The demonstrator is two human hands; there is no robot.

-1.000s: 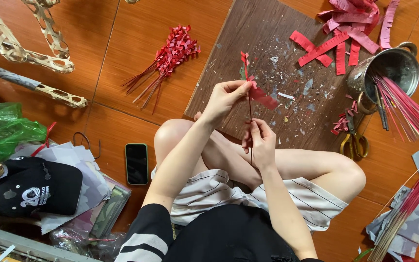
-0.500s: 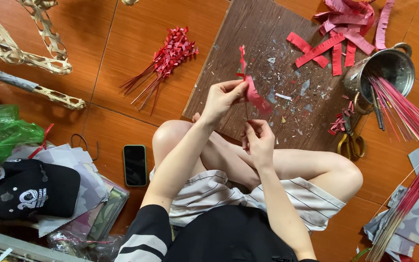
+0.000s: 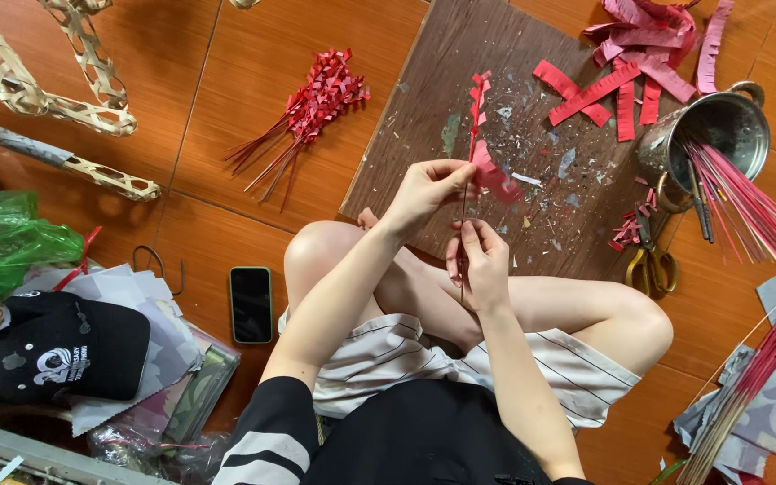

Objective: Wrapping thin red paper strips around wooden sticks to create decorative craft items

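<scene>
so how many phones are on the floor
1: a black phone lies screen-up on the orange floor, just left of the person's knee, beside the paper pile. That clutter could hide another.

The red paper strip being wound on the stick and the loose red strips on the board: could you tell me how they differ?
The red fringed strip is held up in the left hand, curled round a thin stick; the loose strips lie flat and untouched on the brown board. Both are red paper.
</scene>
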